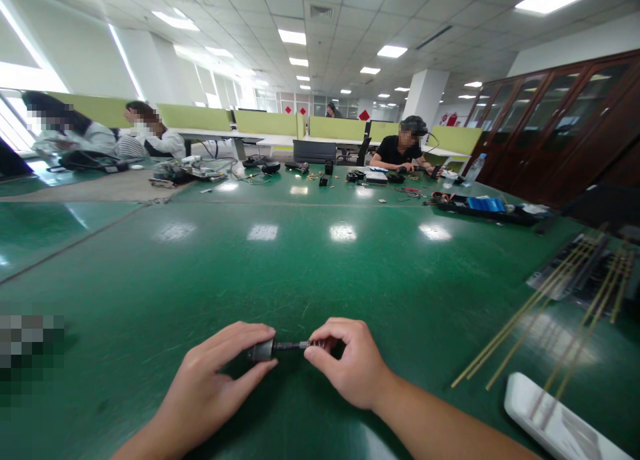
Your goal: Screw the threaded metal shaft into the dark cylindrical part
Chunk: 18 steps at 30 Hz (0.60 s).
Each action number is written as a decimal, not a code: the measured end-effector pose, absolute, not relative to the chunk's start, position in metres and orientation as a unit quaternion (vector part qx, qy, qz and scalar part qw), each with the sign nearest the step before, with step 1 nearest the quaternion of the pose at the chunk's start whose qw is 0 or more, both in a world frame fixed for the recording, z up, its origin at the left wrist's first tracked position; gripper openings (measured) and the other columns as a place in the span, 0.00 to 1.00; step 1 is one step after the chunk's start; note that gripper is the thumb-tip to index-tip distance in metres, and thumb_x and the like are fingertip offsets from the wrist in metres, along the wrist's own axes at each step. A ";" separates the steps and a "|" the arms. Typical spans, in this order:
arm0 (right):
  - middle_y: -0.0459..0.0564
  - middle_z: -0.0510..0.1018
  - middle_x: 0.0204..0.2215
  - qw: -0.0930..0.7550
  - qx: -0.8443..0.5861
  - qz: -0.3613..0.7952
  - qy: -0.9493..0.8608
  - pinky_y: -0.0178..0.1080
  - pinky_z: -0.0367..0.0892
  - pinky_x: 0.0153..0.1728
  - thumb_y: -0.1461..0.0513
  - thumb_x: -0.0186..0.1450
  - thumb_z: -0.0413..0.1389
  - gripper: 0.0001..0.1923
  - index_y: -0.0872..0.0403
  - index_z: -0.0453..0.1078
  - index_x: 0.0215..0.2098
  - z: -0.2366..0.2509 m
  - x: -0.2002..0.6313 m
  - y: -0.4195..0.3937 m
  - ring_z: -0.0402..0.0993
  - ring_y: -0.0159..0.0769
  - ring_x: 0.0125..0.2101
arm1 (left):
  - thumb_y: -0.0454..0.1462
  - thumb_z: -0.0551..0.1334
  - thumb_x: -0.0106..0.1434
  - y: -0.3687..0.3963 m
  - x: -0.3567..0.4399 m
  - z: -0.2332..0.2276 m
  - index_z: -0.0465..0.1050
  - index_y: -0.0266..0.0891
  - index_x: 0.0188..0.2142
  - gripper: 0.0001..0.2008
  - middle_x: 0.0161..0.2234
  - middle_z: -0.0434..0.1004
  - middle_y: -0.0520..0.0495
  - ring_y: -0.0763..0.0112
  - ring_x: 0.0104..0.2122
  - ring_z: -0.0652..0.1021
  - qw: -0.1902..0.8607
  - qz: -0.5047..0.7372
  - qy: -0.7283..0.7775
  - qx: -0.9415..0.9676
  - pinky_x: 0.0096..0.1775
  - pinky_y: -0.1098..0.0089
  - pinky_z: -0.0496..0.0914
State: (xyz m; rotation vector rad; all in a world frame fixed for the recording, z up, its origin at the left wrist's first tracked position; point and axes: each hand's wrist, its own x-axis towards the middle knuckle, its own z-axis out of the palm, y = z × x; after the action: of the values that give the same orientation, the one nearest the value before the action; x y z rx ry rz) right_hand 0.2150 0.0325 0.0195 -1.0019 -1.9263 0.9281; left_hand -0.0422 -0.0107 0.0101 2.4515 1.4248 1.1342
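Both hands pinch one small dark plug low over the green table (pixel 320 260): left hand (pixel 210 380) holds its body (pixel 261 351), right hand (pixel 345 367) its thin shaft (pixel 293 345). Looks light, stiff; grab the body.

green table (pixel 320 267), black connector (pixel 261 351), brass rods (pixel 550 300)

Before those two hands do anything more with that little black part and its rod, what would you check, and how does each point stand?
1. Left hand pinches the small black part: ok.
2. Right hand grips the thin dark rod at its far end: ok.
3. Rod lined up straight with the part: ok, it looks level.
4. How deep the rod sits in the part: cannot tell, fingers hide the joint.
5. Thin brass rods lie apart from the hands: ok.
6. White flat object close by the right forearm: not ok, may get nudged.
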 end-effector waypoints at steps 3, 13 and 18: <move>0.46 0.77 0.24 0.383 -0.392 0.362 -0.754 0.34 0.64 0.29 0.61 0.62 0.62 0.04 0.54 0.78 0.31 0.019 0.215 0.032 0.72 0.32 0.25 | 0.40 0.69 0.63 -0.010 -0.042 0.009 0.71 0.48 0.54 0.20 0.48 0.78 0.49 0.64 0.48 0.78 0.046 0.372 0.469 0.800 0.51 0.68 0.74; 0.46 0.77 0.24 0.384 -0.390 0.357 -0.757 0.34 0.64 0.29 0.61 0.62 0.62 0.05 0.54 0.78 0.30 0.020 0.214 0.032 0.71 0.32 0.25 | 0.41 0.69 0.63 -0.009 -0.045 0.009 0.72 0.48 0.53 0.20 0.48 0.78 0.49 0.63 0.46 0.79 0.038 0.372 0.489 0.788 0.50 0.68 0.75; 0.45 0.74 0.23 0.408 -0.387 0.418 -0.713 0.33 0.63 0.28 0.55 0.67 0.58 0.13 0.55 0.74 0.29 0.019 0.216 0.033 0.69 0.31 0.25 | 0.43 0.69 0.62 -0.009 -0.047 0.011 0.74 0.46 0.51 0.18 0.47 0.77 0.46 0.60 0.46 0.78 0.035 0.392 0.511 0.765 0.47 0.65 0.75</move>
State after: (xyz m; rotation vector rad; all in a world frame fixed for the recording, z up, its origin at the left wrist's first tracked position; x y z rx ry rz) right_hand 0.2158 0.0335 0.0188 -0.9750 -1.7974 1.0539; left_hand -0.0472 -0.0090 0.0112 2.3505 1.5702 1.2039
